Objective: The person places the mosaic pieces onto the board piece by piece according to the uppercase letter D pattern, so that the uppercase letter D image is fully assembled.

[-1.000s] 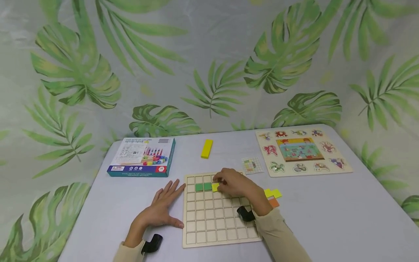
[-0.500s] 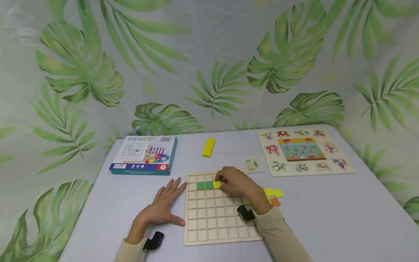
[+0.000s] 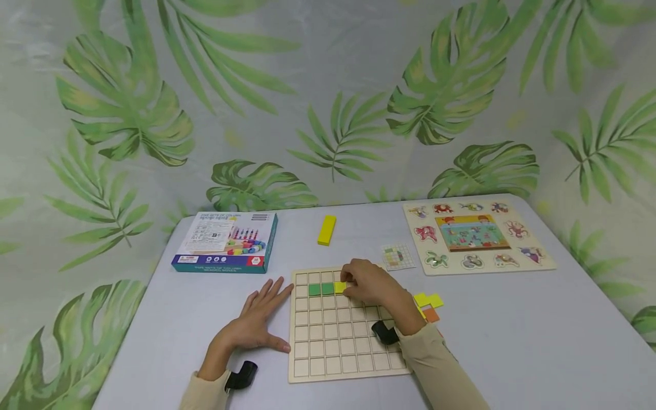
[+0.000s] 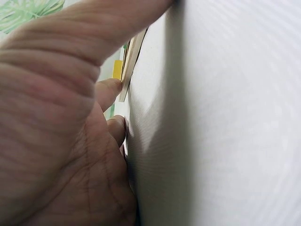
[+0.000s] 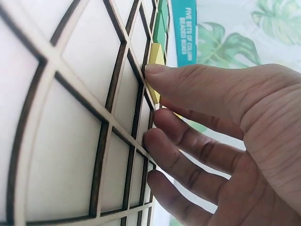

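A wooden grid board [image 3: 316,364] lies flat in front of me. Two green square tiles [image 3: 320,290] sit side by side in its second row. Right of them is a yellow square tile [image 3: 340,287], in line with the green ones. My right hand [image 3: 370,283] pinches this tile; in the right wrist view the thumb [image 5: 181,81] presses on its face, while the other fingers curl over the grid. My left hand [image 3: 253,324] lies spread at the board's left edge, thumb and index fingertips right at the rim, its palm facing the cloth in the left wrist view.
Loose yellow tiles [image 3: 433,299] and an orange tile [image 3: 431,314] lie by the right forearm. Behind the board are a small pattern card [image 3: 397,257] and a yellow block [image 3: 326,230]. A toy box [image 3: 224,243] stands back left, a sea-animal puzzle board [image 3: 478,237] back right.
The yellow tile, slightly tilted before, now lies flatter in line with the green ones. My right hand has shifted a little. The left hand stays at the board's edge.
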Demonstrator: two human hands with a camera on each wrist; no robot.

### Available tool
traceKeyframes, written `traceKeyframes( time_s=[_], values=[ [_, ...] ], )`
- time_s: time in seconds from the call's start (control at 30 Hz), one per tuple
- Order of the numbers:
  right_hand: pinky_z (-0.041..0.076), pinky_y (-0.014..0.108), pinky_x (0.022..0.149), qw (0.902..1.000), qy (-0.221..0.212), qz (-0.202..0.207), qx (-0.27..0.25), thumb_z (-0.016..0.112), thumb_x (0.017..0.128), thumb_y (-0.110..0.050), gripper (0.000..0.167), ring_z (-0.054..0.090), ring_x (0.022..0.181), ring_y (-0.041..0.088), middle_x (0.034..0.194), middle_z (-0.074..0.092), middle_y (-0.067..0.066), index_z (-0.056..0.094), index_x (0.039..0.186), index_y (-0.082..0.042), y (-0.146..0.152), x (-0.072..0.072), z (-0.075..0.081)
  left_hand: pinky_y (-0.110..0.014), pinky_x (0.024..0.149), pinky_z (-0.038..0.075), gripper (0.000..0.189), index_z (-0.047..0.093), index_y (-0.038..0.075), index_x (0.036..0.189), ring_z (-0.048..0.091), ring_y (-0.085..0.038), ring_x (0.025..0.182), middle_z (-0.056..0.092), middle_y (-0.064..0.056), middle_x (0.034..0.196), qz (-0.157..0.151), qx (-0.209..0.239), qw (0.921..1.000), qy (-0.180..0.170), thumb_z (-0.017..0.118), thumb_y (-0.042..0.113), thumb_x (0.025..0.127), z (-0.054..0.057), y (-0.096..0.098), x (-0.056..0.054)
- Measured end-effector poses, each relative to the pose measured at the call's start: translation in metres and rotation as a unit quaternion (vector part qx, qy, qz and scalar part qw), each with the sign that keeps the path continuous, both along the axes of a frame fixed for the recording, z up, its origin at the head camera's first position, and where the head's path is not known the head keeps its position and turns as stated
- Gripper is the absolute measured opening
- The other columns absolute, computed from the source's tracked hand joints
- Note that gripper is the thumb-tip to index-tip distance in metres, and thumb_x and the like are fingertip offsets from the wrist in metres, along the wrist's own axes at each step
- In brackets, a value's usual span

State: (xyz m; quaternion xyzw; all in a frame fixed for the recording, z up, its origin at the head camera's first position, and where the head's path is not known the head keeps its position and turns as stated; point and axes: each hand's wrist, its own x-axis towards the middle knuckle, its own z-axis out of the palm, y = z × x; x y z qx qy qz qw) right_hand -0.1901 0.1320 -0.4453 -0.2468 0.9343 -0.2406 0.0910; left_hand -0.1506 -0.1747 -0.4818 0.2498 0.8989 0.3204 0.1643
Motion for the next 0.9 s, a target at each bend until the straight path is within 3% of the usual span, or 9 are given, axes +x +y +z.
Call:
traceKeyframes(
  time_s=[0.33, 0.5, 0.9],
  values=[
    [0.052, 0.035, 0.077, 1.0, -0.005, 0.004, -0.007, 0.074, 0.088, -0.011, 0.019, 0.056, 0.083, 0.016, 0.099, 0.064, 0.006, 0.069, 0.105, -0.005, 0.003, 0.002, 0.001, -0.067, 0.118, -0.004, 0.125, 0.025, 0.01, 0.159, -0.003, -0.044, 0.154, 0.007, -0.018, 0.168, 0.0, 0.003, 1.0, -0.006, 0.094, 0.044, 0.06, 0.0, 0.0, -0.001],
    [0.053, 0.038, 0.083, 0.9995, -0.023, 0.003, -0.023, 0.072, 0.089, -0.011, 0.02, 0.061, 0.092, 0.022, 0.104, 0.065, 0.006, 0.069, 0.108, -0.006, 0.012, 0.007, 0.005, -0.067, 0.118, -0.004, 0.125, 0.025, 0.011, 0.16, -0.004, -0.044, 0.154, 0.007, -0.017, 0.169, -0.001, 0.0, 1.0, -0.004, 0.094, 0.044, 0.06, 0.0, 0.0, -0.001],
    [0.055, 0.039, 0.083, 0.9999, 0.002, 0.015, -0.003, 0.072, 0.09, -0.013, 0.023, 0.064, 0.094, 0.024, 0.107, 0.069, 0.007, 0.068, 0.111, -0.004, 0.069, 0.023, 0.015, -0.067, 0.118, -0.004, 0.126, 0.026, 0.011, 0.159, -0.003, -0.044, 0.154, 0.008, -0.018, 0.168, 0.0, 0.007, 1.0, -0.001, 0.094, 0.045, 0.059, 0.0, 0.0, 0.0]
  ],
)
